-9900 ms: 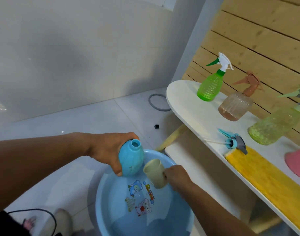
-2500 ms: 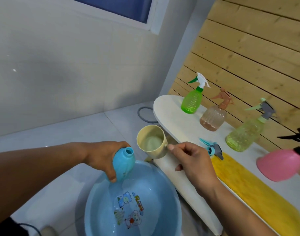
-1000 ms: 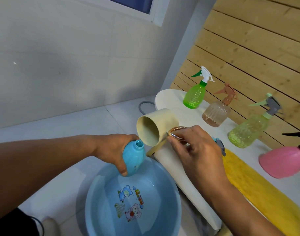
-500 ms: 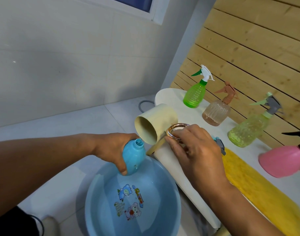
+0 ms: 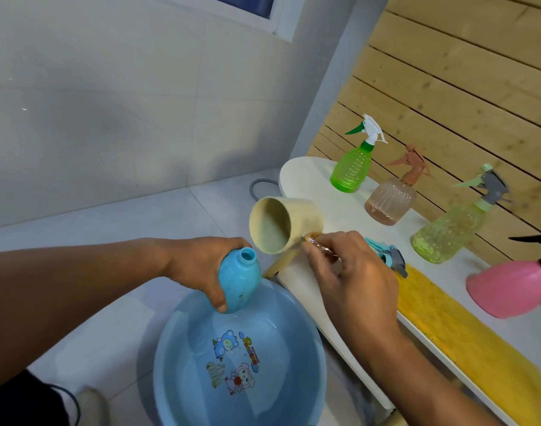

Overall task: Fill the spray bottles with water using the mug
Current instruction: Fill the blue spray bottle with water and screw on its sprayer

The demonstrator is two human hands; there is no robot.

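While the left hand (image 5: pixel 198 265) grips the uncapped blue bottle (image 5: pixel 240 279) tilted over the blue basin (image 5: pixel 177 358), the right hand (image 5: pixel 352 278) pinches the handle of the cream mug (image 5: pixel 284 224), tipped on its side, mouth facing the bottle's open neck but just apart from it. Basin holds water, cartoon print on its floor. On the white shelf (image 5: pixel 306 186): green spray bottle (image 5: pixel 352 167), brownish spray bottle (image 5: pixel 392 198), yellow-green spray bottle (image 5: pixel 450 229), pink spray bottle (image 5: pixel 509 287), all capped. A loose blue-grey spray head (image 5: pixel 389 259) lies beside the yellow mat (image 5: pixel 447 333).
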